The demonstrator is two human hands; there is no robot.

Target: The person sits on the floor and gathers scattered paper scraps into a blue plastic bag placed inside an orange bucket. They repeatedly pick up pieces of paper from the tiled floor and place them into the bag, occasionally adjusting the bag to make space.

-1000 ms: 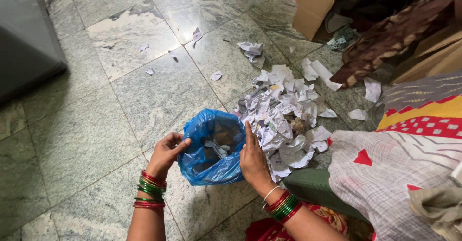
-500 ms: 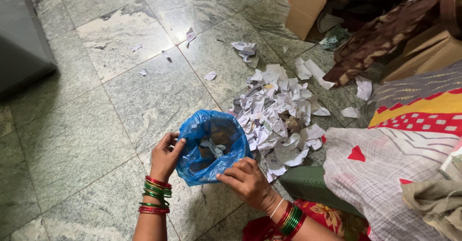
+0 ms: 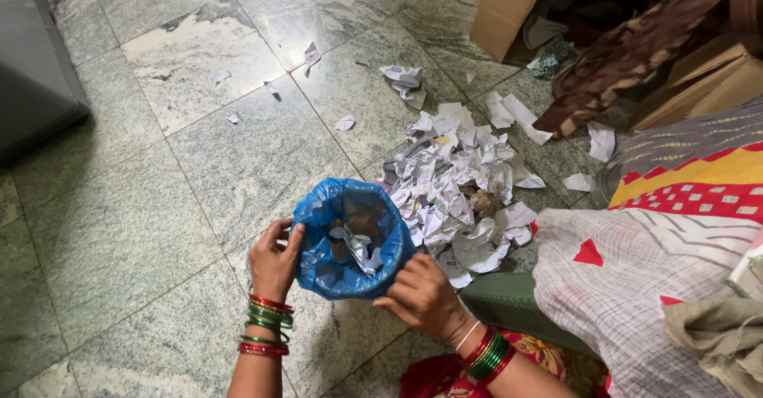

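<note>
A blue plastic bag (image 3: 322, 267) stands open on the tiled floor with crumpled paper scraps (image 3: 356, 244) inside it. My left hand (image 3: 275, 260) grips the bag's left rim, bangles on the wrist. On the near right side of the rim my right hand (image 3: 424, 295) holds the plastic with curled fingers. Just right of the bag lies a pile of torn, crumpled white paper (image 3: 461, 183).
Loose paper bits (image 3: 404, 79) are scattered over the grey-green floor tiles (image 3: 159, 207). A cardboard box (image 3: 504, 5) and brown cloth (image 3: 628, 56) sit at the top right. Patterned fabrics (image 3: 652, 263) crowd the right side. A dark grey object (image 3: 36, 56) is at the top left.
My right hand moved from the bag's right side, beside the paper pile, down to its near rim and closed on it. The bag's mouth has been pulled wider. The left hand stayed.
</note>
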